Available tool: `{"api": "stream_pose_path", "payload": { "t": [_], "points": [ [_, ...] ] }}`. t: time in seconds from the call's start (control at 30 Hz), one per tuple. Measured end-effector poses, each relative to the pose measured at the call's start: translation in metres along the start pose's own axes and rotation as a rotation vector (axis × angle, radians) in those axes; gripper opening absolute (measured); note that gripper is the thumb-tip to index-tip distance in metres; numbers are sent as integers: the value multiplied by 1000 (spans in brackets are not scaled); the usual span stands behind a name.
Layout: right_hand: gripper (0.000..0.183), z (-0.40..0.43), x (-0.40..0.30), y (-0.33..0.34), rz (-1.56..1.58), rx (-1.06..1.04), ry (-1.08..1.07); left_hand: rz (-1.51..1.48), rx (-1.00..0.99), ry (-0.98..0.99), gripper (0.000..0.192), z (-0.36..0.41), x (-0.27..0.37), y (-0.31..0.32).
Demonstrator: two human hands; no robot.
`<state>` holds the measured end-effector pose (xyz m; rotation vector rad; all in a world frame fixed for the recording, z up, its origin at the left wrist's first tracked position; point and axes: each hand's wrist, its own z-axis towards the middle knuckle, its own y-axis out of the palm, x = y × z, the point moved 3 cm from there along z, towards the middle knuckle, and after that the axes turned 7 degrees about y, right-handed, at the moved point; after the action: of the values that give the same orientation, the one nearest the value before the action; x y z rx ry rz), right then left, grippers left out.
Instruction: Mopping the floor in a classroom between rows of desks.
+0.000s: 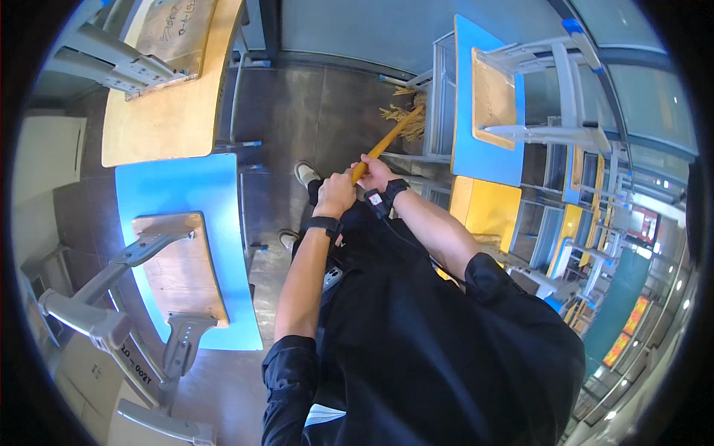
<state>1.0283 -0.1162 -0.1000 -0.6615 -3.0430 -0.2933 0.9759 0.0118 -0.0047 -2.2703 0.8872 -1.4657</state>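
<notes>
A long yellow handle [397,132] runs up and to the right, away from my body. It ends in a head of tan, ragged strands [411,120], a mop or a broom, resting on the floor beside the legs of a desk. My left hand [336,195] is closed around the near end of the handle and hides its tip. Just beyond it, my right hand [376,174] wraps the handle from the other side, its fingers partly hidden. Each wrist wears a black strap, and a small black device [377,203] hangs at the right one.
Blue desk [184,184] and wood-toned desk [162,134] line the left, with upturned chairs [178,267] on top. On the right stand another blue desk [485,161] bearing an upturned chair [493,106], and a yellow desk [488,209]. Dark floor tiles [295,106] lie between the rows.
</notes>
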Motion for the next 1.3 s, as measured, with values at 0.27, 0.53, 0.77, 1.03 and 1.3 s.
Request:
{"api": "stream_pose_path", "payload": {
  "t": [0.27, 0.53, 0.77, 1.03, 1.3],
  "points": [
    [14, -5, 16, 9, -31, 54, 75, 67, 26, -134, 30, -109, 16, -62],
    [17, 52, 111, 41, -345, -10, 340, -54, 223, -569, 42, -289, 74, -142],
    [19, 51, 183, 111, -321, -99, 424, 33, 360, -800, 47, -304, 124, -127],
    [21, 71, 170, 150, -393, -262, 274, 62, 417, -708, 45, -257, 109, -142],
    [18, 62, 115, 140, -218, -122, 156, 80, 202, -522, 44, -238, 56, -188]
  ]
}}
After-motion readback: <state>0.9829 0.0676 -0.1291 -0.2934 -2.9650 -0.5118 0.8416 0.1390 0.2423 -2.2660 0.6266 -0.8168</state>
